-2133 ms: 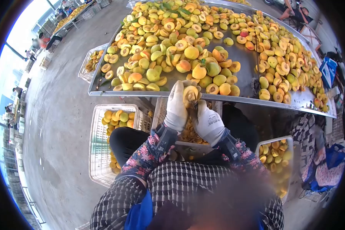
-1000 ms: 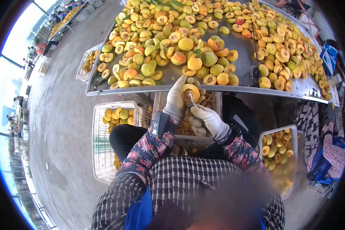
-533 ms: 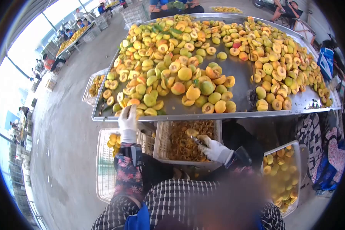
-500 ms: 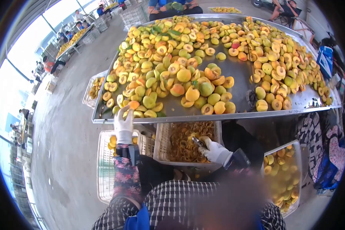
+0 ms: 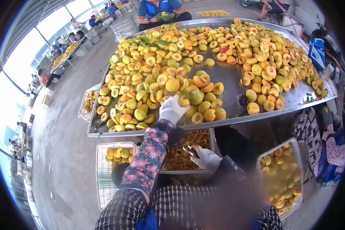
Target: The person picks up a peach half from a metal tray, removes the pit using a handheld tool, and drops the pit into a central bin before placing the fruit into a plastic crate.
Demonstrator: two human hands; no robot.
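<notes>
My left hand (image 5: 173, 110), in a white glove, reaches over the front rim of the metal table (image 5: 165, 129). Its thumb and fingers close around a yellow peach (image 5: 184, 101) at the front of the pile. More whole and halved peaches (image 5: 142, 90) lie around it. Lower down, my gloved right hand (image 5: 207, 158) grips a small metal pitting tool (image 5: 189, 150), its looped end pointing left. That hand is above a crate (image 5: 212, 140) filled with brown pits and scraps, partly hidden by my left forearm.
A white crate with peaches (image 5: 103, 168) stands at left, and another crate (image 5: 261, 172) holds peach halves at right. One more crate (image 5: 82, 109) is beside the table's left side. Across the table sits a person (image 5: 157, 13) in a blue vest.
My left hand has moved from the table's front left edge rightward and farther in, onto a peach. My right hand, still holding the tool, has shifted slightly left and down.
</notes>
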